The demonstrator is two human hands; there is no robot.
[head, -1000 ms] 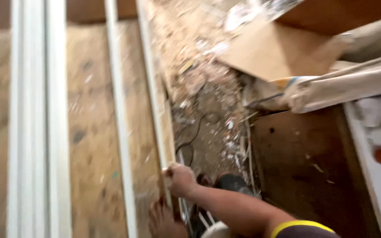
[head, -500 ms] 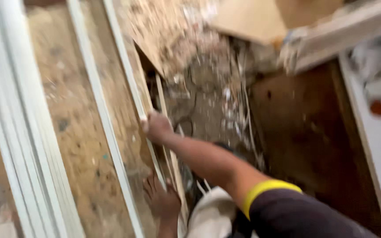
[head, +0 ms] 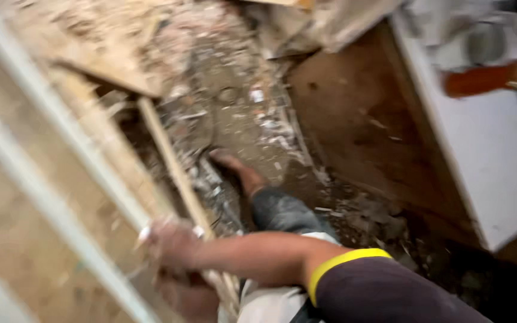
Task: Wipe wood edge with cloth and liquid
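The right hand reaches across to the near left and closes its fingers around a thin wooden strip, gripping it near the strip's near end; motion blur hides the exact finger placement. The strip runs from that hand away toward the far middle, lying along the edge of a chipboard panel. The left hand sits just below the right one at the near edge, under the same strip; whether it is closed or spread cannot be told through the blur. Pale white rails cross the panel diagonally on the left. A bare foot rests on the floor, which is littered with wood scraps and dust. To the right stands a dark brown board, and beyond it a white surface carrying an orange object.
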